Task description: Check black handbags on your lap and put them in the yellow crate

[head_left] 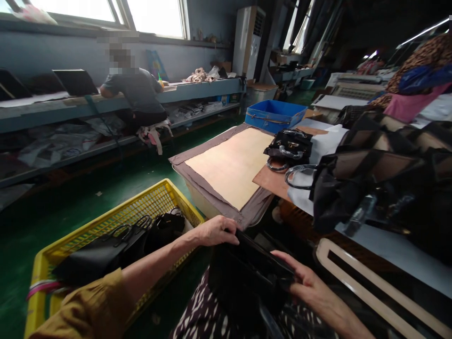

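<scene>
A black handbag rests on my lap, its upper edge facing up toward me. My left hand is closed on the far left corner of that edge, thumb and fingers pinching it. At the near right end, my right hand grips the bag's side, with the thumb along the rim and some fingers hidden behind it. The bag's lower part is dark and its details are hard to make out. A patterned dark cloth with white marks lies beneath the bag.
On my left stands a yellow crate holding black bags. Ahead is a cloth-edged table, with a blue bin behind it. More black bags crowd the right-hand table. A person sits at the far bench.
</scene>
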Demonstrator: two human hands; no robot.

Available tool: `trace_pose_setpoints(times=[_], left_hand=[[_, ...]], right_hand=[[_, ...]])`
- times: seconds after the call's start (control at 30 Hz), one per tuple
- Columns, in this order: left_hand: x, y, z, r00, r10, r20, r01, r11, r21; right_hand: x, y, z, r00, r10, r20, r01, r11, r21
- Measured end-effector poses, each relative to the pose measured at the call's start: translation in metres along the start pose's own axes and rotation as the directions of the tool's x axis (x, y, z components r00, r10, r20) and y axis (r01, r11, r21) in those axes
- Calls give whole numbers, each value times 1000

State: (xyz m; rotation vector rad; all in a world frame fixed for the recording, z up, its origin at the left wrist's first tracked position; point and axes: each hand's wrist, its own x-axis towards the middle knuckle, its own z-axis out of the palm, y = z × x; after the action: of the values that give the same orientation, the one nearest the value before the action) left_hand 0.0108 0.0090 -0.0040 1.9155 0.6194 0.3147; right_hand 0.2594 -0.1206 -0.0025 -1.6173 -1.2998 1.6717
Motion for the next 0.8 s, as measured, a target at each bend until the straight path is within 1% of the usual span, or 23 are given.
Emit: trace_pose_setpoints(times=[0.13, 0.23, 0.3, 0.37, 0.43, 0.5, 0.6, 0.67, 0.73, 0.8], left_hand=[[-8, -3, 5, 990, -102, -96, 100, 994, -33], [-9, -7, 9, 964, -202, -173, 197, 979, -44], [-8, -10, 13, 949, -240, -206, 237, 971, -43], [-6, -12, 17, 940, -246, -235, 245, 969, -30], [-3, -14, 20, 936, -235, -262, 241, 970, -9], [-1, -15, 21, 930, -225, -291, 239, 971, 13], [0, -14, 23, 923, -219, -316, 245, 969, 43], [1, -13, 23, 922, -215, -321, 246, 968, 57], [1, -11, 24, 923, -210, -324, 242, 968, 63], [1, -10, 25, 923, -212, -322, 244, 968, 61]], right_hand=[[8, 11, -4, 999, -18, 39, 17, 999, 36], [13, 15, -6, 997, 7, 73, -8, 1000, 25], [15, 15, -6, 996, 21, 82, -20, 1000, -5], [16, 16, -8, 998, 2, 57, 2, 998, -69], [15, 16, -12, 999, -41, 26, 45, 986, -161], [11, 17, -18, 996, -79, 29, 84, 967, -240], [4, 15, -26, 995, -97, 33, 102, 960, -261], [0, 12, -27, 996, -89, -15, 82, 964, -252], [-2, 8, -23, 991, -89, -95, 60, 960, -274], [-2, 2, -16, 977, -131, -166, 70, 941, -332]])
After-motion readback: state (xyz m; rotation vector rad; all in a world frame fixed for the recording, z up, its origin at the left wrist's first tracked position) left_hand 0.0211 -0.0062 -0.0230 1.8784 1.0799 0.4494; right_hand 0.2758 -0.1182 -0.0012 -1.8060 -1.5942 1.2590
